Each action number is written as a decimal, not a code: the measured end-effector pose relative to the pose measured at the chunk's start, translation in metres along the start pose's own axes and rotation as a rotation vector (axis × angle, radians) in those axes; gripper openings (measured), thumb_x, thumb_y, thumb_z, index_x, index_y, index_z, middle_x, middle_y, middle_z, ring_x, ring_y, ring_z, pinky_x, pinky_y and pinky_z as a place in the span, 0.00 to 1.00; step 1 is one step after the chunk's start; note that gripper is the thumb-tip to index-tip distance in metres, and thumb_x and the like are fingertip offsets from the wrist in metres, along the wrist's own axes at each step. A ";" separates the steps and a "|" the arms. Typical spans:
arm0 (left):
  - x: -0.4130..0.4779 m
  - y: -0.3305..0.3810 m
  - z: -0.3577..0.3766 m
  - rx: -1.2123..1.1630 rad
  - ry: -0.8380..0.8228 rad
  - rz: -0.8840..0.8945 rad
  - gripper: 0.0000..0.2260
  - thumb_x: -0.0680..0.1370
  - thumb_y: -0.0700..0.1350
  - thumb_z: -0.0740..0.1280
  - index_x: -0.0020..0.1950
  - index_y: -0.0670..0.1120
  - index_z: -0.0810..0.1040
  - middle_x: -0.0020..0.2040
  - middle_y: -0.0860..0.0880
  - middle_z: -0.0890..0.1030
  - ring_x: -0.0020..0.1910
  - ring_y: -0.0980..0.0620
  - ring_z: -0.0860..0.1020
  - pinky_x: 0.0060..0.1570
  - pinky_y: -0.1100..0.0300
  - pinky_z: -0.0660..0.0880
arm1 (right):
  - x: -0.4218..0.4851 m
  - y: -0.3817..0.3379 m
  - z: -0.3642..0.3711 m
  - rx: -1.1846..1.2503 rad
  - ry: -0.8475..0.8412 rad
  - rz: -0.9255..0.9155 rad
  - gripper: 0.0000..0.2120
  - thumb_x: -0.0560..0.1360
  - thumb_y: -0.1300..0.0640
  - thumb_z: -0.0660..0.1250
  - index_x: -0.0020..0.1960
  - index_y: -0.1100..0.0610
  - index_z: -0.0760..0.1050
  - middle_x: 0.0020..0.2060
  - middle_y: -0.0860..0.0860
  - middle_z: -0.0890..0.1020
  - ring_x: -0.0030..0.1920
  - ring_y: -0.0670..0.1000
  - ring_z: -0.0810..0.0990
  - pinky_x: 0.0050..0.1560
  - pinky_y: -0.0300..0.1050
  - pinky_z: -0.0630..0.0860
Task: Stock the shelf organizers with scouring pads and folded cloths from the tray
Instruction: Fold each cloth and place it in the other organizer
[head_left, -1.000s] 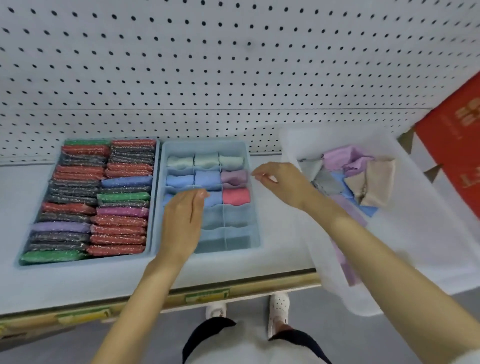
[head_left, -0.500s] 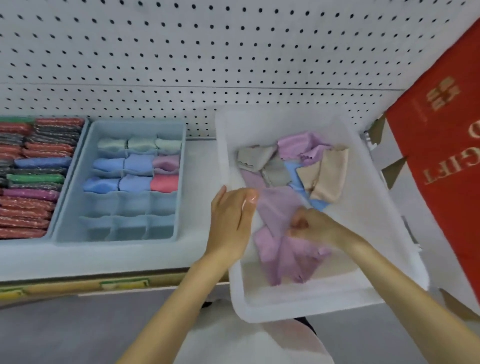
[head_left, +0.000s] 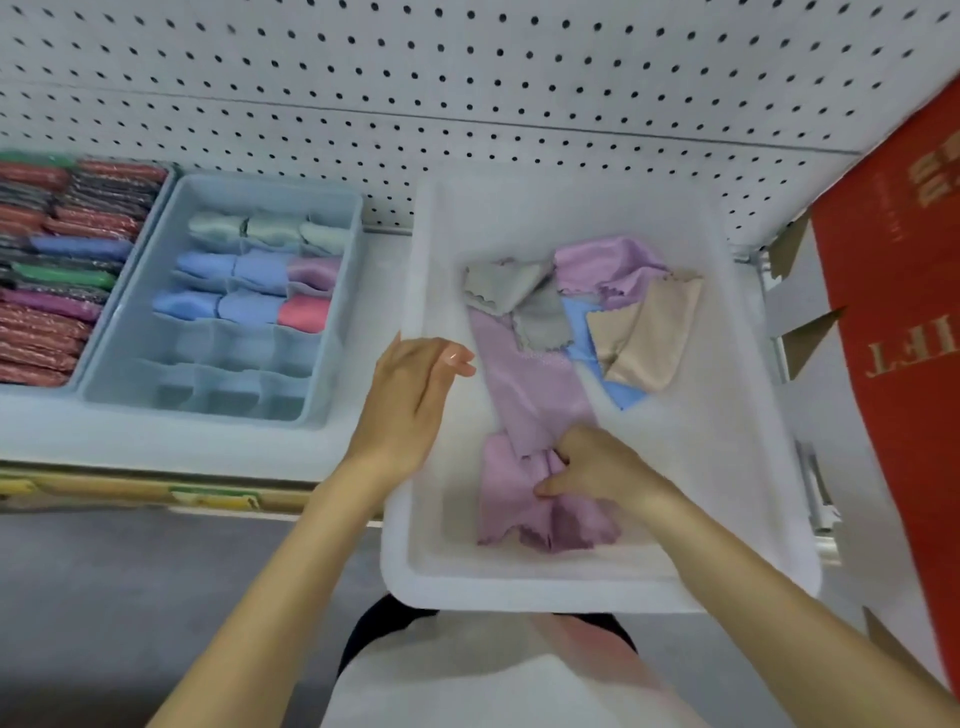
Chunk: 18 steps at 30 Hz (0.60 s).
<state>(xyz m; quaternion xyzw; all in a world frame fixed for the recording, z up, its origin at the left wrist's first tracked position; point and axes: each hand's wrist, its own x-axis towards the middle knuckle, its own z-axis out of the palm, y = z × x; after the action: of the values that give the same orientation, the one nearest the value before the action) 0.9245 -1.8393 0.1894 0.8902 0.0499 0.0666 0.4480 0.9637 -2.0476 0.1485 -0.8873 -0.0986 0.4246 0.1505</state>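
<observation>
Toward the front of the tray (head_left: 519, 590), the lilac cloth (head_left: 524, 400) is lying half spread and half bunched, its far end running flat along the tray floor while its near end is gathering into folds under the right hand (head_left: 597, 467). That hand is grasping it, fingers curling down into the fabric. The left hand (head_left: 410, 405) is hovering at the tray's left wall with fingers straight and together, holding nothing; whether it is touching the rim I cannot tell. The cloth is looking thin, light and limp, so it is likely going to sag and fall open wherever it is not supported, and a one-handed bunch is unlikely to give a neat fold. Taking it by two corners of one edge, one per hand, is probably the better hold for squaring it up before folding. Behind it a grey cloth (head_left: 501, 286), a beige cloth (head_left: 644, 338) and a blue cloth (head_left: 623, 395) are lying loose and overlapping. Left of the tray, the organizer (head_left: 340, 322) is sitting on the shelf (head_left: 156, 449), with folded cloths (head_left: 244, 306) filling its three back rows and its two front rows (head_left: 228, 395) showing bare bottoms. Farther left, pads (head_left: 52, 312) are standing packed in rows, and a pegboard (head_left: 467, 104) is rising behind everything.
</observation>
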 end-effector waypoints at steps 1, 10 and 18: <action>-0.001 0.000 0.000 0.008 -0.010 -0.006 0.21 0.81 0.52 0.48 0.50 0.47 0.80 0.46 0.61 0.79 0.52 0.66 0.72 0.73 0.50 0.55 | -0.002 0.002 -0.002 0.047 -0.017 -0.037 0.24 0.67 0.52 0.75 0.30 0.55 0.59 0.28 0.47 0.63 0.31 0.47 0.65 0.28 0.41 0.57; -0.004 0.052 -0.013 -0.341 -0.028 -0.018 0.17 0.78 0.58 0.54 0.57 0.53 0.75 0.56 0.60 0.78 0.58 0.68 0.73 0.65 0.66 0.63 | -0.075 -0.030 -0.064 1.170 -0.020 -0.289 0.14 0.68 0.66 0.70 0.54 0.62 0.79 0.48 0.58 0.84 0.46 0.53 0.83 0.47 0.44 0.79; 0.007 0.089 -0.030 -0.789 -0.228 -0.584 0.09 0.76 0.45 0.69 0.52 0.43 0.77 0.48 0.46 0.83 0.43 0.51 0.83 0.40 0.57 0.80 | -0.101 -0.054 -0.080 0.992 0.476 -0.433 0.10 0.70 0.66 0.72 0.47 0.69 0.74 0.35 0.53 0.79 0.36 0.47 0.77 0.35 0.36 0.73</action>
<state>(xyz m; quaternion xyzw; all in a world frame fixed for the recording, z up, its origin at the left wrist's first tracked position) 0.9287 -1.8676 0.2796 0.6036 0.2187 -0.1452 0.7528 0.9610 -2.0416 0.2876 -0.7416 -0.0305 0.1686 0.6486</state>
